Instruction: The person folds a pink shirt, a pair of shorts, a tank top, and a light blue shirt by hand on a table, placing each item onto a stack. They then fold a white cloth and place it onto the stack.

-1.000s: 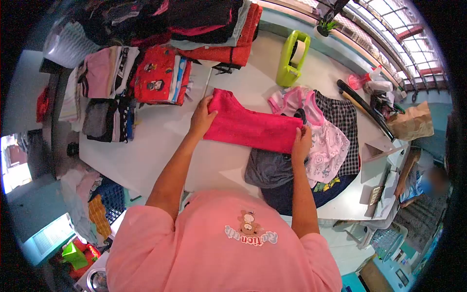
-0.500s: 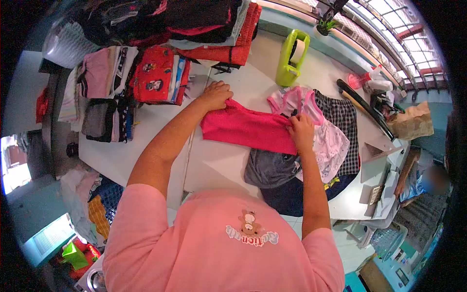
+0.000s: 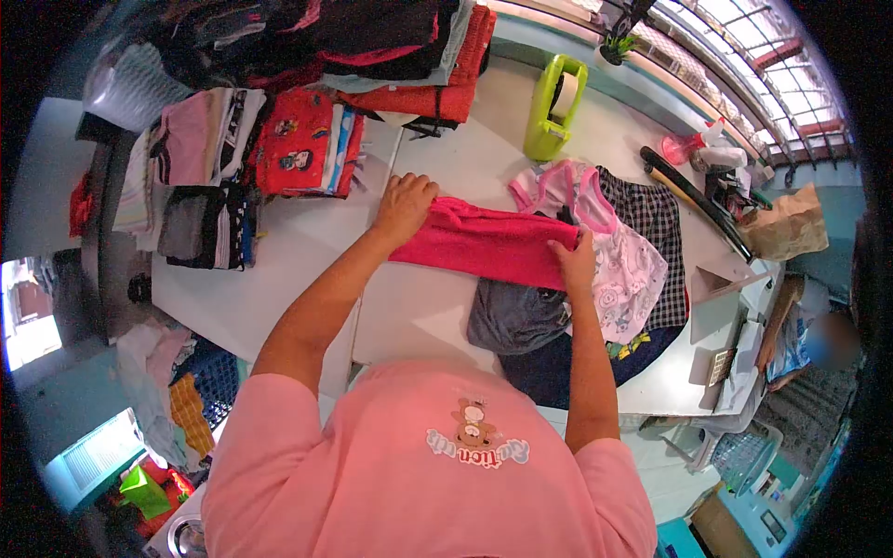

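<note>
A bright pink-red cloth (image 3: 498, 244), folded into a long strip, lies across the white table between my hands. My left hand (image 3: 406, 206) rests on its left end with the fingers bent over the fabric. At the right end, my right hand (image 3: 574, 258) pinches the edge between thumb and fingers. Partly under and beside the strip are a white garment with pink trim (image 3: 625, 279), a dark grey cloth (image 3: 516, 319), black-and-white checked fabric (image 3: 651, 223) and a navy cloth (image 3: 549, 377).
Folded clothes (image 3: 298, 153) stand in stacks at the back left, beside a dark pile (image 3: 381, 37). A green tape dispenser (image 3: 549, 121) is at the back. To the right are a long black object (image 3: 693, 200), a paper bag (image 3: 791, 226) and a seated person (image 3: 795, 325).
The strip's upper edge has been folded down, making it narrower. My left hand has moved slightly left and down and lies flatter; my right hand has shifted slightly down at the right end.
</note>
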Demonstrator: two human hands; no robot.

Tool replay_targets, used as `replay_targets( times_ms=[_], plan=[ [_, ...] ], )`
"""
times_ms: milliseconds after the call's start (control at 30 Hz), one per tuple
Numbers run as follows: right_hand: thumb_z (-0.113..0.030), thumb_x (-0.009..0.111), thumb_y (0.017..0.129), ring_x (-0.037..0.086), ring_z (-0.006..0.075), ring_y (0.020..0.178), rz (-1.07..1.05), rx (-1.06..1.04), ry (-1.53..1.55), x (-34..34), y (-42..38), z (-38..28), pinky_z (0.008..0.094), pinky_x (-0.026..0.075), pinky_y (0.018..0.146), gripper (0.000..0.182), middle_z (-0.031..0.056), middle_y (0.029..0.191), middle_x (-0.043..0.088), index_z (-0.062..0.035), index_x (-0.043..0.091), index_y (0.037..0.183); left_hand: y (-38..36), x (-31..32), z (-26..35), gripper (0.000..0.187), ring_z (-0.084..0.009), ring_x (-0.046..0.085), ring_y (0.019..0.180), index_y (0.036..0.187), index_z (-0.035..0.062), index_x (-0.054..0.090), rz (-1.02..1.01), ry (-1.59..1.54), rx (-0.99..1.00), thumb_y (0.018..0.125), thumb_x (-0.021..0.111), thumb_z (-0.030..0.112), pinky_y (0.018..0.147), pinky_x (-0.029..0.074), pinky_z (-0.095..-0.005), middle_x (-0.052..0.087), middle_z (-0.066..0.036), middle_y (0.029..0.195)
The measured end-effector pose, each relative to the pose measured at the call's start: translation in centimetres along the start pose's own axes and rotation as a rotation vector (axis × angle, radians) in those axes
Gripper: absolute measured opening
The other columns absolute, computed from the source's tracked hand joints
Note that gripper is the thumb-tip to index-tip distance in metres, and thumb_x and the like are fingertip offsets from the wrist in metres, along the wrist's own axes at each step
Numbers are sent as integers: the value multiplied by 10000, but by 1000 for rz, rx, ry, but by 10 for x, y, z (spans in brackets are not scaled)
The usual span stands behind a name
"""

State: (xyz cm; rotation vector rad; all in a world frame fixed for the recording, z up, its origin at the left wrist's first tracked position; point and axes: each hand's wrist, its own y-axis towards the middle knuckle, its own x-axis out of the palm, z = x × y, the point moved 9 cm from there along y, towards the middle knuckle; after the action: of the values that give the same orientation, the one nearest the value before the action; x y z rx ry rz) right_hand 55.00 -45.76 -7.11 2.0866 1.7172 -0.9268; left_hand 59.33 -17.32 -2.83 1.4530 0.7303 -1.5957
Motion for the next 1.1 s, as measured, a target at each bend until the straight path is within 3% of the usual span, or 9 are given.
replay_targets(
  times_ms=[167, 267, 333, 367, 433, 533, 800, 900, 1100],
  plan=[
    [-298, 649, 697, 557, 328, 811, -122, 61, -74, 10, -1, 24, 394, 414, 695, 401, 177, 879, 564, -24, 469, 928, -3, 7, 1, 153, -237, 501, 788, 859, 59, 517, 24, 38, -85, 716, 478, 96, 730, 380, -368, 484, -83, 817],
    [-306, 614, 737, 562, 324, 790, -26, 37, -20, 8, -6, 17, 393, 416, 672, 377, 179, 873, 565, -22, 473, 941, -26, 21, 16, 281, -256, 472, 967, 986, 36, 508, -130, -3, -219, 727, 512, 145, 808, 361, -391, 499, -113, 982],
    [-189, 569, 787, 533, 209, 758, 113, -68, 69, 0, -19, -6, 304, 406, 713, 242, 122, 847, 560, -28, 491, 950, -59, 16, 36, 546, -281, 283, 1205, 1204, 18, 376, 21, 16, -210, 741, 544, 254, 925, 281, -443, 336, -160, 1269],
    [-189, 569, 787, 533, 209, 758, 106, -74, 70, 2, -20, -10, 304, 406, 713, 242, 122, 847, 560, -28, 491, 950, -70, 21, 39, 546, -281, 283, 1205, 1204, 18, 376, 23, 20, -218, 741, 544, 254, 925, 281, -443, 336, -160, 1269],
    [-153, 537, 812, 520, 185, 798, 128, -69, 158, 2, -23, -22, 287, 400, 736, 235, 105, 895, 549, -19, 477, 997, -86, 44, 36, 759, -269, 63, 1292, 1313, 13, 181, -148, -50, -278, 745, 549, 357, 984, 178, -478, 83, -148, 1393],
    [-144, 534, 815, 506, 166, 837, -58, -32, 554, 21, -26, -54, 269, 394, 769, 259, 75, 917, 542, -11, 469, 1028, -90, 48, 35, 754, -287, 72, 1288, 1314, 7, 164, -141, -105, -304, 759, 528, 364, 982, 185, -486, 59, -152, 1395],
    [-88, 548, 774, 539, 228, 904, -330, -330, 466, 133, -75, -174, 306, 415, 794, 324, 152, 975, 554, -17, 446, 1074, -96, 57, 32, 662, -305, 156, 1263, 1298, 24, 213, -10, -37, -256, 780, 516, 305, 972, 245, -445, 142, -165, 1371],
    [-85, 542, 772, 534, 278, 905, -577, -164, 391, 182, -88, -173, 341, 417, 799, 306, 164, 1003, 538, -25, 465, 1062, -109, 82, 16, 511, -322, 285, 1189, 1243, 75, 289, 169, -898, -376, 798, 492, 224, 977, 232, -450, 301, -160, 1274],
    [-240, 554, 763, 386, 276, 1130, -313, -826, -258, 165, -93, -185, 413, 301, 923, 374, 95, 1188, 446, -134, 491, 1116, -105, 59, 21, 582, -335, 286, 1188, 1266, 73, 259, 219, -504, -269, 790, 490, 316, 987, 193, -472, 303, -171, 1280]
  ],
)
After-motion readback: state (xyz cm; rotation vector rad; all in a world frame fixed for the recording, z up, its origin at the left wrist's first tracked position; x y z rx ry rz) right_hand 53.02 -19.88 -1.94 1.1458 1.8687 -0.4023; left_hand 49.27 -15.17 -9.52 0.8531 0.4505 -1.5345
